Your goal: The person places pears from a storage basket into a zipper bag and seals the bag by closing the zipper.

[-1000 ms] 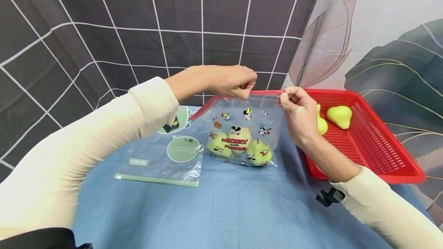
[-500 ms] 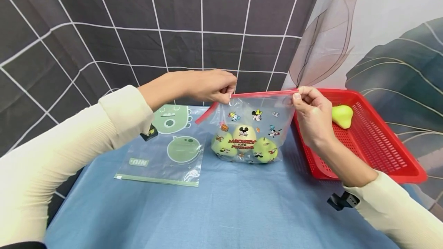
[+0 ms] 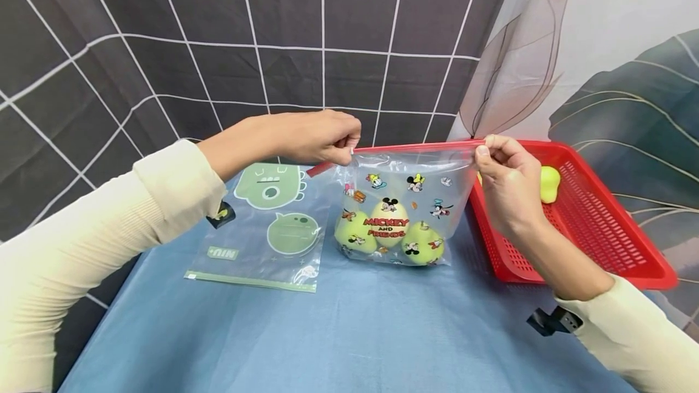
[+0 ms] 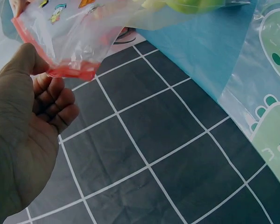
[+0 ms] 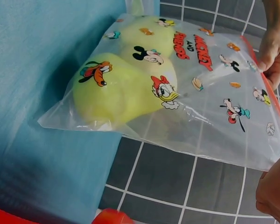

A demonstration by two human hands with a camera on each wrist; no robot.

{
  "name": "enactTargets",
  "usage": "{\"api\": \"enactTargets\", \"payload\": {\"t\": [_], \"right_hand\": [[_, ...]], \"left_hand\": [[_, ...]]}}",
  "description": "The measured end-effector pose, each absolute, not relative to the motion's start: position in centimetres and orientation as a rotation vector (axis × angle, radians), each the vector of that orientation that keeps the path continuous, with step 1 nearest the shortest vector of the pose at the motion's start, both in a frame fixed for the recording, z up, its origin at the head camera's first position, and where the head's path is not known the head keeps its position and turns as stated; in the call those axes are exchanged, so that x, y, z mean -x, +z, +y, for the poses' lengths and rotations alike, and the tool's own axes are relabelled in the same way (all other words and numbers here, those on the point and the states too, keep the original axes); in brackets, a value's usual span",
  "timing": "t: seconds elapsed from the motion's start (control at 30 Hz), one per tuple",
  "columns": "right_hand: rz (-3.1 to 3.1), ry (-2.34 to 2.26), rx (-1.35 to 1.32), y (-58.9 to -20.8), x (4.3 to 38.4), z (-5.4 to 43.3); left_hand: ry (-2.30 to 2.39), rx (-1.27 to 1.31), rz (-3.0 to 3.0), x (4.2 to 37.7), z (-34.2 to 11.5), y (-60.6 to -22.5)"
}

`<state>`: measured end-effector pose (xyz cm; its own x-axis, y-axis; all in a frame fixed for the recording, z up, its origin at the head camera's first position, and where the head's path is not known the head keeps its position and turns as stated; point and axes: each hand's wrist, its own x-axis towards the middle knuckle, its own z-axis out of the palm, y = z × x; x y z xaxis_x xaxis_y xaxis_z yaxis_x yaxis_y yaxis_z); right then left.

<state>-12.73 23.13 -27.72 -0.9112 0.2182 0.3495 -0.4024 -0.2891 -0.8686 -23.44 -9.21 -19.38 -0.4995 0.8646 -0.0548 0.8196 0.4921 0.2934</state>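
Observation:
A clear zip bag (image 3: pixel 398 168) printed with cartoon figures stands on the blue cloth, its red zip strip (image 3: pixel 420 147) on top. Three green pears (image 3: pixel 423 241) show through the plastic at its bottom. My left hand (image 3: pixel 322 136) pinches the strip near its left end, where a short red tail sticks out beyond the fingers. At the top right corner, my right hand (image 3: pixel 510 184) pinches the strip between thumb and fingers. In the left wrist view, the thumb and index finger of the left hand (image 4: pixel 25 107) meet at the red edge.
A second clear zip bag (image 3: pixel 240 237) with green prints lies flat at left. To the right stands a red plastic basket (image 3: pixel 628 238) with a yellow-green pear (image 3: pixel 550 184) in it. Dark checked cloth (image 3: pixel 284 11) hangs behind the table.
My left hand has slid left along the red strip, leaving a shorter tail. My right hand has moved right, and the bag has shifted slightly right with its top edge pulled straighter.

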Motion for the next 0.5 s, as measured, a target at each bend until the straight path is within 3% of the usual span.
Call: {"api": "enactTargets", "payload": {"t": [0.5], "right_hand": [[-1.516,2.241,-0.185,-27.6,12.8,24.6]], "left_hand": [[0.364,-1.433,2.562,23.1,-11.0,-18.7]]}}
